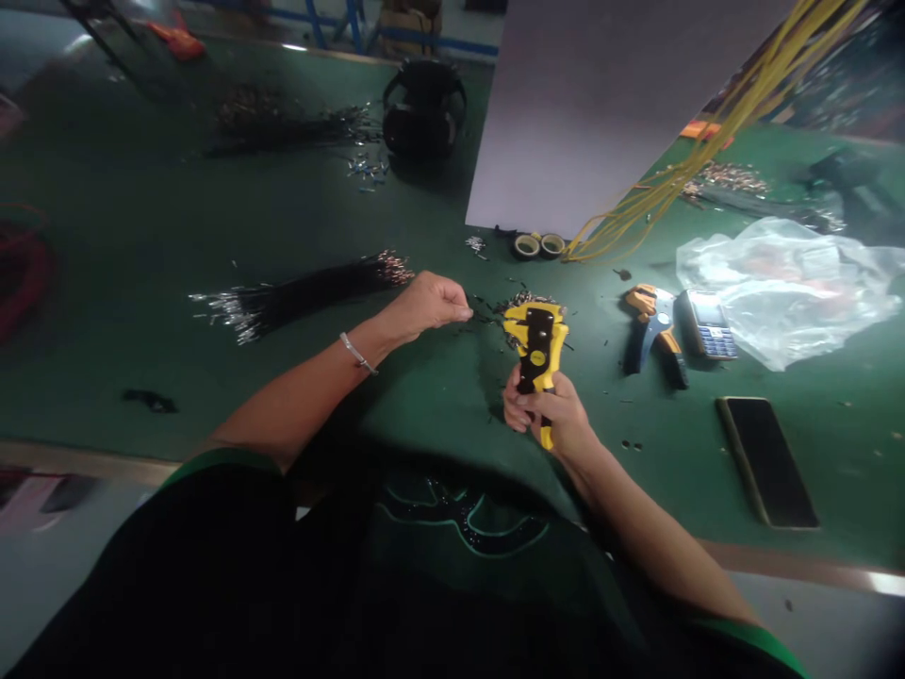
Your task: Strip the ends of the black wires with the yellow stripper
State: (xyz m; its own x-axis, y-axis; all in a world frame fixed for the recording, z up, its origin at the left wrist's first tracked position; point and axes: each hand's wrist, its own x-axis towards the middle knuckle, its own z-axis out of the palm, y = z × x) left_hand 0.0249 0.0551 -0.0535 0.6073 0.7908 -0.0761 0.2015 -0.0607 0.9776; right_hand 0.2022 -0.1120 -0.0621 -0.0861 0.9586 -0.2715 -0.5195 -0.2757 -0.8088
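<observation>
You seem between strips: your right hand (566,415) is clamped round the yellow stripper (538,344) above the bench (438,387); your left hand (428,300) pinches its fingers together (on what, I can't tell). Next calls for careful alignment.

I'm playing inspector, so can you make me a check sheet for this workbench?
Surface: green table, small bits scattered on it.
Work things: yellow tool; black wires in a bundle, silvery one end, coppery the other.
Clutter: phone, plastic bag, keypad device, blue-orange tool.
Grip: right hand closed on the yellow tool; left hand pinched, can't tell if it holds anything.
Cables: yellow wires come down at upper right; red coil at left edge.
Surroundings: blue frame beyond the table.
</observation>
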